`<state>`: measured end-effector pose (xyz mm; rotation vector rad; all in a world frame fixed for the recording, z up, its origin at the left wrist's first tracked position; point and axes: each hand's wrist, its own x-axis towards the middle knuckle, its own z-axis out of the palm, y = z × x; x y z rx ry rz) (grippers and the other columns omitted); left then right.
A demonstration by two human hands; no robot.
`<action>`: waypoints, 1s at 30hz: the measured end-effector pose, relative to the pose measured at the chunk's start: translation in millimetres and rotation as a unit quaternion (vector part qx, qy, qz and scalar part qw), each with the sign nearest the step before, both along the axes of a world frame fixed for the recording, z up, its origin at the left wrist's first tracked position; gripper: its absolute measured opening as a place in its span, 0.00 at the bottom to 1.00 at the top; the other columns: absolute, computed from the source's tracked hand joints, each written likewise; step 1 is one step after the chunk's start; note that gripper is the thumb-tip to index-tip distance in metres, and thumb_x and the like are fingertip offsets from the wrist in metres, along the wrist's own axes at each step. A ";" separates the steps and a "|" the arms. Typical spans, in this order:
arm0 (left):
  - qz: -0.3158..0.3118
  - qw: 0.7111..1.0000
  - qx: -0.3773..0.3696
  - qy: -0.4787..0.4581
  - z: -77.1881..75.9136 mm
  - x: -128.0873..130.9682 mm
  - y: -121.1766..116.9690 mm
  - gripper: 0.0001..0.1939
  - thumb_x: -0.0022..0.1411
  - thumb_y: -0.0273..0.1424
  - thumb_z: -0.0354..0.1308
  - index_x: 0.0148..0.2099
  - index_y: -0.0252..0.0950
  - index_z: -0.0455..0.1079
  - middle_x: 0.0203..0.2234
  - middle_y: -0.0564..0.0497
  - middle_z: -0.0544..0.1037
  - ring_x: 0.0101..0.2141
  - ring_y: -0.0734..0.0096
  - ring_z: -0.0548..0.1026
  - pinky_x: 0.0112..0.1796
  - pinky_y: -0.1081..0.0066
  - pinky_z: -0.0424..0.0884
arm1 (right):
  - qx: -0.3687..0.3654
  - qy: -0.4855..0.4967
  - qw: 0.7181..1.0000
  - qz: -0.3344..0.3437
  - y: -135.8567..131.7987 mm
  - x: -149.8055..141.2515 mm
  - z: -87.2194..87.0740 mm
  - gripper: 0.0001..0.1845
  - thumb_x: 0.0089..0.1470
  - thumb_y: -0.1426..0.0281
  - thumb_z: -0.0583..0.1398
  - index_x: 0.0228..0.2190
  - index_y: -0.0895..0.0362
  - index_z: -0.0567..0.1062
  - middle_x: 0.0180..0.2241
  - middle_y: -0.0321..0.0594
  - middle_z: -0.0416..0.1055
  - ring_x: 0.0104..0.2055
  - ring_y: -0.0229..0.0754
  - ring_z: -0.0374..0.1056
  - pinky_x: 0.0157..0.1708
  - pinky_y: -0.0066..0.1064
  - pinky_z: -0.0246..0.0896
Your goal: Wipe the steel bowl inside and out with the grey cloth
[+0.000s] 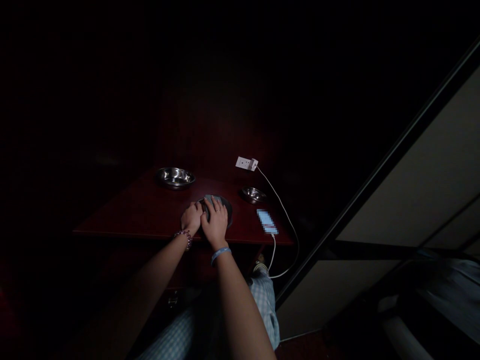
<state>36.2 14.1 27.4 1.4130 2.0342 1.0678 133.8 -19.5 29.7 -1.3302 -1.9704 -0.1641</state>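
Head camera on a dim scene, and both hands are at the dark round thing (228, 209), which sits near the front edge of the red-brown table (123, 215)! Right hand (216, 218) lies across it, fingers long and slightly spread over a grey textured piece (209, 198), a wide, flat touch; left hand (191, 218) bunches at the near-left side, its fingers curled, and whether they grip anything I cannot tell. Over to the containers: the larger steel bowl (175, 185) stands upright, back and left of the hands, its inside gleaming with bright reflections. Off to the right, the smaller steel bowl (254, 195) glints too, though its inside is too dark to read. Just in front of that one lies a phone (267, 221), screen lit blue, its white cable (281, 202) looping up to the wall socket (243, 163)
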 end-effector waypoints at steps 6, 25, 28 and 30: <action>-0.005 0.999 0.005 -0.034 2.6 -0.1 -2.3 0.30 0.71 0.43 0.33 0.56 0.31 0.70 0.46 0.32 0.79 0.47 0.50 0.78 0.44 0.61 0.69 | 0.000 0.007 1.000 0.003 -0.7 0.5 1.4 0.26 0.60 0.70 0.54 0.60 0.48 0.67 0.64 0.35 0.60 0.67 0.45 0.53 0.67 0.42 0.40; -0.034 0.997 0.021 -0.062 2.8 -1.2 -5.8 0.44 0.62 0.62 0.30 0.54 0.32 0.70 0.46 0.33 0.80 0.48 0.44 0.77 0.45 0.58 0.68 | 0.023 0.023 0.999 0.002 2.4 1.4 -2.7 0.27 0.58 0.72 0.54 0.59 0.51 0.68 0.63 0.41 0.62 0.65 0.48 0.53 0.65 0.45 0.43; -0.037 0.997 0.022 -0.063 2.2 -1.1 -5.4 0.45 0.61 0.62 0.30 0.54 0.32 0.70 0.46 0.32 0.79 0.48 0.43 0.77 0.46 0.58 0.68 | 0.017 0.023 1.000 0.001 2.3 1.5 -2.5 0.26 0.58 0.72 0.54 0.59 0.51 0.68 0.63 0.40 0.61 0.66 0.48 0.53 0.65 0.45 0.43; -0.037 0.997 0.024 -0.061 1.7 -1.1 -5.1 0.45 0.61 0.63 0.29 0.54 0.32 0.70 0.46 0.32 0.79 0.48 0.43 0.77 0.46 0.58 0.68 | 0.017 0.021 1.000 -0.001 2.2 1.5 -2.4 0.26 0.59 0.72 0.54 0.59 0.51 0.68 0.63 0.41 0.61 0.66 0.48 0.54 0.65 0.45 0.43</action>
